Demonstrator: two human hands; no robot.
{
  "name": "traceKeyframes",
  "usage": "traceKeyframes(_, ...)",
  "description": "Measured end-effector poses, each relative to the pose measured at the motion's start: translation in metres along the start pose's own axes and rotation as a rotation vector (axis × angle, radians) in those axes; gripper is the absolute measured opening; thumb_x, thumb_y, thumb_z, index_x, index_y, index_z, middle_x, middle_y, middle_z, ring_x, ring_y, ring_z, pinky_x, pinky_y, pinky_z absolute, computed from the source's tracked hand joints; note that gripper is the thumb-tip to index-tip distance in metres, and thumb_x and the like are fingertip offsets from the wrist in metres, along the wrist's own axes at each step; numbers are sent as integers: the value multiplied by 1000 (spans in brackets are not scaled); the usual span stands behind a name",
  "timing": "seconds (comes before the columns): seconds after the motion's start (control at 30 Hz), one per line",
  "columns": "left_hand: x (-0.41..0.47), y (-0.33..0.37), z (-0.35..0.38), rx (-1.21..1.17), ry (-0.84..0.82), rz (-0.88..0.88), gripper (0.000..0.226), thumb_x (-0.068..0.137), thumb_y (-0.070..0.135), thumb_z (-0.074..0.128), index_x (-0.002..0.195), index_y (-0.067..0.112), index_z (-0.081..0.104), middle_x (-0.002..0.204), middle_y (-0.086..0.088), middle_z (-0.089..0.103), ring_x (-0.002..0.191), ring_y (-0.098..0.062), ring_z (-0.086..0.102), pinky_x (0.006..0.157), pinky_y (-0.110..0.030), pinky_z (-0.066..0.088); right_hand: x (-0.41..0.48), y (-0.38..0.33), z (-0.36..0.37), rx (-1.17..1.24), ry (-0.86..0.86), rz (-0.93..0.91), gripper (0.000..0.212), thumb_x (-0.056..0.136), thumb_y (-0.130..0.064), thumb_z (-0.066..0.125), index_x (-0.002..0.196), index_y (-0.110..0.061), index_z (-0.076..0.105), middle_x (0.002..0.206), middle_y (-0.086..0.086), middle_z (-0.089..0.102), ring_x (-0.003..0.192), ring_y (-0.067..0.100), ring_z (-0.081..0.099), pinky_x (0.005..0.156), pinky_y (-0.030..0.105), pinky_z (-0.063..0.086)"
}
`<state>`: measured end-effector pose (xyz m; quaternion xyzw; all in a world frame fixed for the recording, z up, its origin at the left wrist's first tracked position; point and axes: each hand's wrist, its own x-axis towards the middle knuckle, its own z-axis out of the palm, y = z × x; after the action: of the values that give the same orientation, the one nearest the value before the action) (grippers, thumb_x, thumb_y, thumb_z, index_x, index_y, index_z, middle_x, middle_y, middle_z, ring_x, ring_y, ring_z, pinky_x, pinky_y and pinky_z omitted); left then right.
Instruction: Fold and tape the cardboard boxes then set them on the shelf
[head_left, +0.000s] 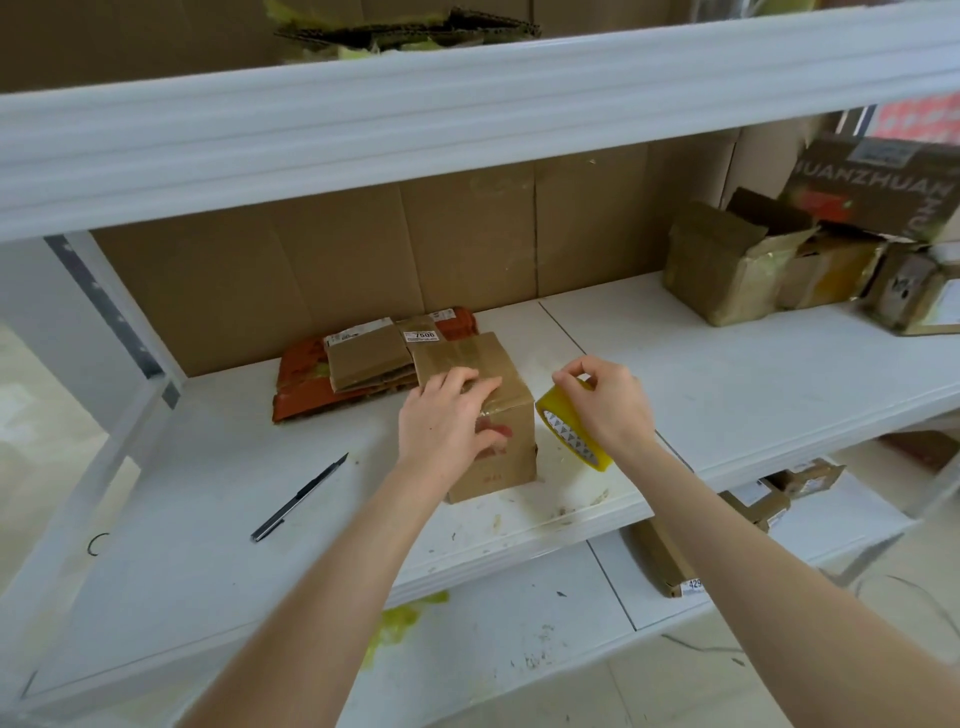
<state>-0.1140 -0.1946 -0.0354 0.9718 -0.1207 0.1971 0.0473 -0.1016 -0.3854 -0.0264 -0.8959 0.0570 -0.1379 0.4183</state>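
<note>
The box (496, 462) stands on the shelf (727, 364), the left hand (449, 410) pressing straight fingers on its top; just right of it, the right hand (605, 402) pinches the tilted tape roll (569, 434), nearer that hand

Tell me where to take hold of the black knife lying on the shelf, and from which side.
Pinch the knife at its handle's near, lower-left half, coming from above: it lies flat on the shelf, with its pointed tip aimed away toward the box.
</note>
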Motion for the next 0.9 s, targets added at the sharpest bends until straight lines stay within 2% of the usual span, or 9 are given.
traceKeyframes(0.13,-1,-17,-2,34,-94,2,87,76,45,72,149,34,24,156,4,25,145,-20,18,117,-40,14,-3,-1,2,56,-13,-3,11,93,-40,55,84,-35,59,94,-4,63,85,19,59,74,40,55)
traceKeyframes(0.2,1,-25,-8,73,-174,-17,97,74,52,71,151,32,16,159,4,13,147,-19,6,118,-43,6,-4,0,-1,47,-12,-12,10,92,-41,56,84,-36,60,95,-5,63,87,20,59,75,41,56)
traceKeyframes(0.27,1,-20,-16,-26,-125,-71,98,73,61,68,151,26,20,159,3,17,146,-17,10,117,-41,10,-5,0,-5,24,-16,-28,9,91,-42,57,85,-36,61,93,-6,62,87,21,59,73,39,55)
traceKeyframes(0.4,3,15,-33,-444,236,-169,58,82,48,67,132,23,53,120,9,60,107,-9,54,86,-29,48,-13,-3,-10,-38,-16,-121,10,91,-43,57,86,-37,62,87,-4,63,81,20,58,62,31,52)
traceKeyframes(0.5,13,36,-42,-505,110,-179,41,83,45,67,119,26,63,100,16,64,90,-5,57,74,-25,48,-18,-8,-14,-67,-26,-198,9,91,-43,57,85,-38,62,84,-3,63,79,20,57,55,24,41)
traceKeyframes(0.6,19,38,-41,-696,48,-262,7,83,35,71,84,28,72,73,20,63,69,4,58,55,-16,42,-19,-8,-20,-38,-114,-204,10,90,-45,59,96,-40,65,92,-5,64,89,19,60,64,27,47)
traceKeyframes(0.73,15,36,-36,-778,65,-338,14,83,31,70,69,28,68,57,18,58,52,4,53,48,-16,38,-21,-1,-35,215,-335,-71,76,78,-49,73,144,-33,41,113,-5,62,97,18,63,86,30,51)
traceKeyframes(0.77,14,36,-36,-803,67,-364,16,83,30,69,67,28,67,54,16,58,51,2,53,50,-19,39,-22,2,-38,303,-416,-30,77,75,-49,75,143,-27,44,111,-2,66,96,19,66,87,29,52)
traceKeyframes(0.9,5,25,-39,-897,50,-443,17,86,24,67,69,24,68,54,11,63,50,-7,61,46,-21,45,-26,16,-46,433,-677,-16,57,68,-52,71,100,-4,71,90,12,73,86,19,67,89,36,49)
